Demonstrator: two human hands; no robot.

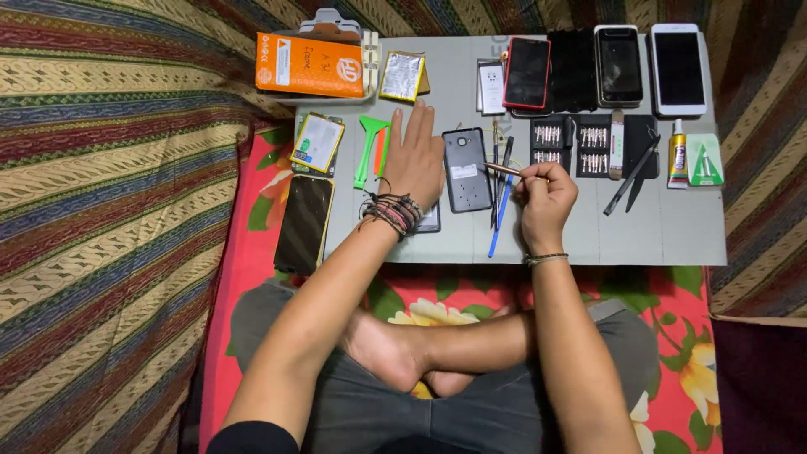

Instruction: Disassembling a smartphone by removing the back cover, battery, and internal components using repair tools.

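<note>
Head view: left hand [414,160] flat, fingers spread, pressing mat [588,240] just left of phone [466,170], likely bracing. Right hand [545,200] pinches screwdriver [504,170], tip at phone's right edge. Phone back-up, mid-mat. Bit case [572,145] right, within reach; contact unclear.

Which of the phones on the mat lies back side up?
The dark phone between the left hand and right hand: camera lens and back showing. The top-row phones show screens.
</note>
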